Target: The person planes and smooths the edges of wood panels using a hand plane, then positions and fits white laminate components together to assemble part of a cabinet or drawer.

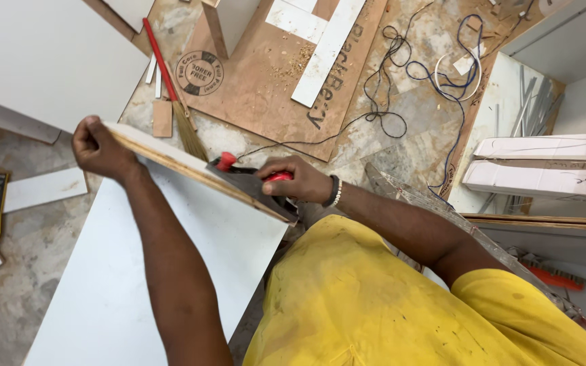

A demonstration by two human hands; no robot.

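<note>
Left hand [100, 150] closed around far-left end of laminated board [191, 169], held on edge, tilted. Right hand [296, 181] clamped on red-handled hand plane [249, 181] resting on board's upper edge, near right end. White panel [164, 271] lies beneath. Broom [171, 88] behind, on floor.

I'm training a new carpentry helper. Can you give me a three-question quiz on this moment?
1. True or false: the left hand grips the far end of the white board.
2. What does the right hand hold on the board's edge? A) hand plane B) broom C) cable
3. What colour is the plane's front knob?

Key: 1 true; 2 A, the hand plane; 3 red.
</note>
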